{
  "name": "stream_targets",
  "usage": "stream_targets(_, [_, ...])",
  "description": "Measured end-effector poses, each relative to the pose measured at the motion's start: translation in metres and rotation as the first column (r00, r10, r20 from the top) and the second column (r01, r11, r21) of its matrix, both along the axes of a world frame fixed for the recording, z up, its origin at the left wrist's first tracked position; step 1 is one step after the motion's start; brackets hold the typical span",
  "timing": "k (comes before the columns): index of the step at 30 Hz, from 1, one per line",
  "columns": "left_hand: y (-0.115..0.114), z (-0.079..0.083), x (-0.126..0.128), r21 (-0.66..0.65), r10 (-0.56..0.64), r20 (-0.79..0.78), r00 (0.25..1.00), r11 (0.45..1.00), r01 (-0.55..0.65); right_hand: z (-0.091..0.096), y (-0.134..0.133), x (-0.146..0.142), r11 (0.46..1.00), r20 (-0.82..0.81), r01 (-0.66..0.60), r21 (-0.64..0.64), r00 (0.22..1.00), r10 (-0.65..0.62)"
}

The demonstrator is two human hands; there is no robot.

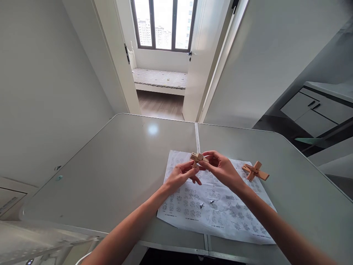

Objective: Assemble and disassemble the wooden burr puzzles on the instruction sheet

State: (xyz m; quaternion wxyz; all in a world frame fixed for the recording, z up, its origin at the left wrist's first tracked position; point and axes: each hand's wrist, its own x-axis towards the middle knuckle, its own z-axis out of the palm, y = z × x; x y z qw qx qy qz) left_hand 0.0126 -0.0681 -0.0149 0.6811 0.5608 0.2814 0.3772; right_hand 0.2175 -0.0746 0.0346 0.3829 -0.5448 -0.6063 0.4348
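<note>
Above the back edge of a printed sheet, both my hands hold one wooden interlocking puzzle (199,157) made of crossed light-brown blocks. My left hand (182,175) pinches its lower left side between thumb and fingers. Its right side is gripped by my right hand (217,165), thumb in front and fingers behind. Parts of the puzzle are hidden by my fingers. On the sheet's right edge rests a second crossed wooden puzzle (255,171), apart from my hands. Two small silvery pieces (201,205) lie on the paper below my hands; their kind is too small to tell.
The creased instruction sheet (190,221) with printed diagrams lies across the seam of a grey table (116,176). Walls stand close to the left and right. Beyond the table, an open door (205,62) shows a bed (161,78) under a window. A cabinet (317,106) stands at right.
</note>
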Motion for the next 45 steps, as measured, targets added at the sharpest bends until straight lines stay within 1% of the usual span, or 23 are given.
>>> stream_targets(6, [0.001, 0.002, -0.002, 0.021, -0.04, -0.001, 0.999, 0.999, 0.04, 0.01, -0.002, 0.004, 0.993, -0.043, -0.096, -0.072, 0.995, 0.093])
stream_targets(9, [0.001, 0.002, -0.002, 0.033, -0.057, -0.006, 0.998, 0.998, 0.058, 0.012, 0.0, 0.009, 0.98, -0.077, -0.161, -0.116, 0.985, 0.153])
stream_targets(12, [0.002, 0.0, -0.002, 0.038, -0.07, -0.016, 0.997, 0.997, 0.07, 0.01, 0.0, 0.013, 0.968, -0.104, -0.2, -0.149, 0.977, 0.186])
stream_targets(14, [0.003, -0.001, -0.002, 0.043, -0.073, -0.024, 0.997, 0.996, 0.074, 0.009, -0.001, 0.012, 0.974, -0.096, -0.178, -0.138, 0.981, 0.166])
stream_targets(17, [0.003, -0.001, -0.003, 0.053, -0.072, -0.037, 0.997, 0.996, 0.074, 0.008, -0.004, 0.006, 0.992, -0.053, -0.091, -0.083, 0.995, 0.087])
stream_targets(19, [0.002, 0.001, -0.004, 0.063, -0.06, -0.044, 0.997, 0.996, 0.063, 0.007, -0.005, 0.001, 0.997, -0.038, -0.057, -0.06, 0.998, 0.055])
stream_targets(22, [0.001, 0.003, -0.005, 0.07, -0.033, -0.056, 0.998, 0.997, 0.037, 0.008, -0.003, 0.0, 0.995, -0.047, -0.075, -0.069, 0.996, 0.072])
stream_targets(27, [0.0, 0.005, -0.003, 0.06, -0.037, -0.064, 0.997, 0.997, 0.041, 0.009, 0.002, 0.009, 0.975, -0.097, -0.177, -0.136, 0.981, 0.165])
stream_targets(30, [0.002, 0.004, -0.002, 0.044, -0.03, -0.041, 0.999, 0.999, 0.032, 0.007, 0.004, 0.01, 0.981, -0.05, -0.173, -0.092, 0.984, 0.169])
stream_targets(32, [0.004, 0.002, -0.002, 0.006, 0.009, -0.005, 1.0, 1.0, -0.009, 0.003, 0.008, 0.008, 0.989, 0.0, -0.145, -0.028, 0.989, 0.145])
stream_targets(34, [0.006, -0.001, -0.003, -0.062, 0.09, 0.048, 0.995, 0.994, -0.087, -0.003, 0.012, 0.006, 0.993, 0.039, -0.114, 0.028, 0.993, 0.113])
stream_targets(36, [0.008, -0.004, -0.005, -0.119, 0.176, 0.088, 0.98, 0.979, -0.165, -0.013, 0.017, 0.004, 0.994, 0.089, -0.079, 0.072, 0.993, 0.073])
stream_targets(38, [0.009, -0.006, -0.005, -0.136, 0.231, 0.103, 0.967, 0.967, -0.217, -0.025, 0.019, 0.002, 0.992, 0.172, -0.04, 0.117, 0.985, 0.019])
stream_targets(42, [0.009, -0.007, -0.003, -0.132, 0.268, 0.108, 0.957, 0.958, -0.253, -0.049, 0.018, -0.008, 0.985, 0.32, 0.02, 0.171, 0.944, -0.075])
stream_targets(45, [0.009, -0.007, -0.001, -0.125, 0.281, 0.106, 0.954, 0.955, -0.267, -0.06, 0.017, -0.018, 0.983, 0.369, 0.039, 0.178, 0.924, -0.103])
